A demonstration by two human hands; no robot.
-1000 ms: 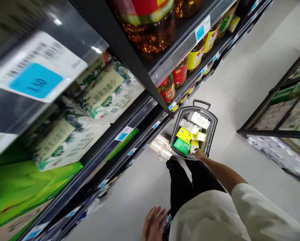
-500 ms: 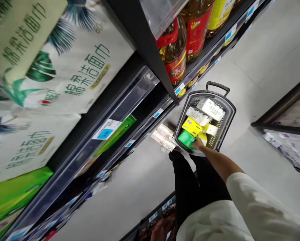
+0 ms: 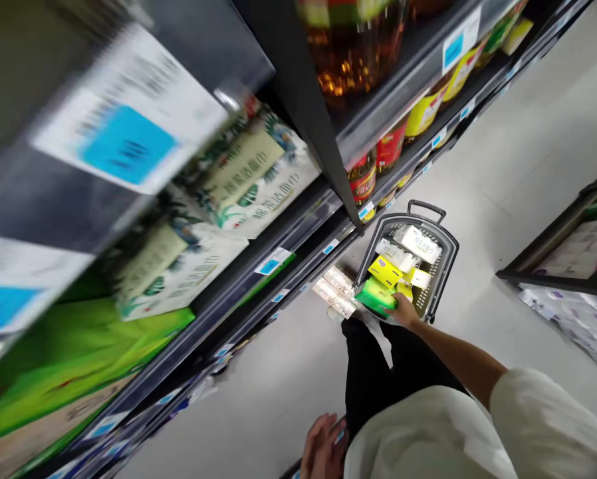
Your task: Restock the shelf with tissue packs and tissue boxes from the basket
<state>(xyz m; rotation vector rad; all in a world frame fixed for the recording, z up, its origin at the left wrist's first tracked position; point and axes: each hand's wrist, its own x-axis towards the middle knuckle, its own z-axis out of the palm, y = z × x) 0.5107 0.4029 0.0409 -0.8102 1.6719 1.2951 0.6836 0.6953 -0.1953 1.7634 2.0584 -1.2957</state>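
right hand point(image 3: 404, 310) gripping green pack point(image 3: 373, 297) in basket point(image 3: 448, 273); left hand point(image 3: 322, 444) half-curled, cannot tell if holding

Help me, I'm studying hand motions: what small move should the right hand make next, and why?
Probably have the right hand close more firmly on the green pack before shifting it: the fingers are at its edge, at the near end of the basket, and whether they hold it securely is hard to see.
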